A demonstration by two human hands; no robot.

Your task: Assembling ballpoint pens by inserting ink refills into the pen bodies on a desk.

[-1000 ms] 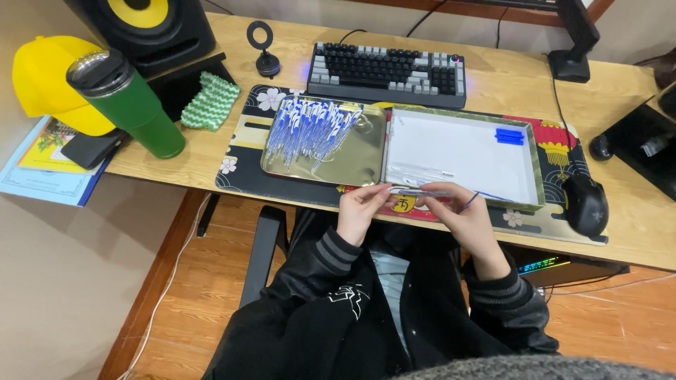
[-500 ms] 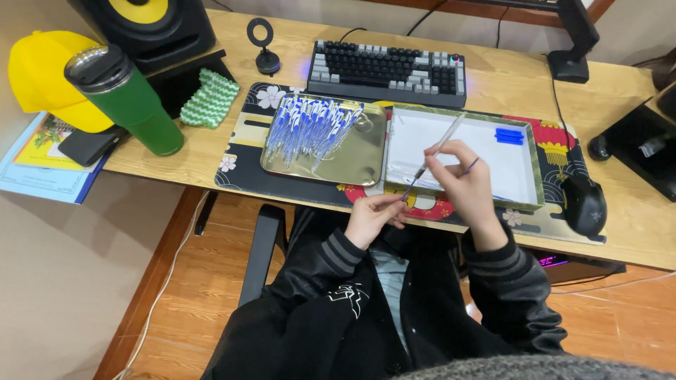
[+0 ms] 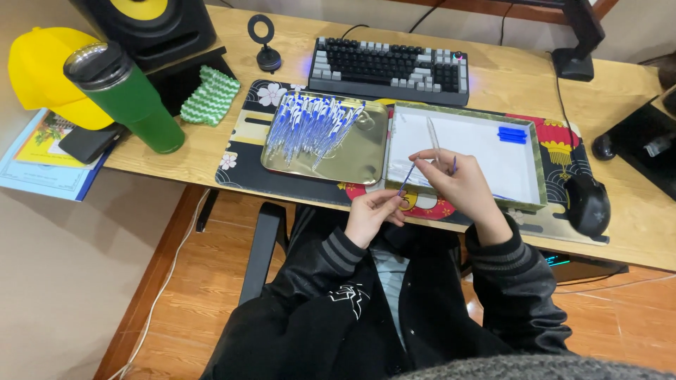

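Pinching a clear pen barrel (image 3: 432, 138) in my right hand (image 3: 461, 184), left hand (image 3: 371, 213) closed on its thin blue refill (image 3: 406, 178); both look light, slippery, bendable, so I'd grip mid-shaft.

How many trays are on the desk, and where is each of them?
2. A metal tray lies left on the desk mat, holding a pile of pens. A white tray with a green rim lies right beside it; the right hand is over it. None seems hidden.
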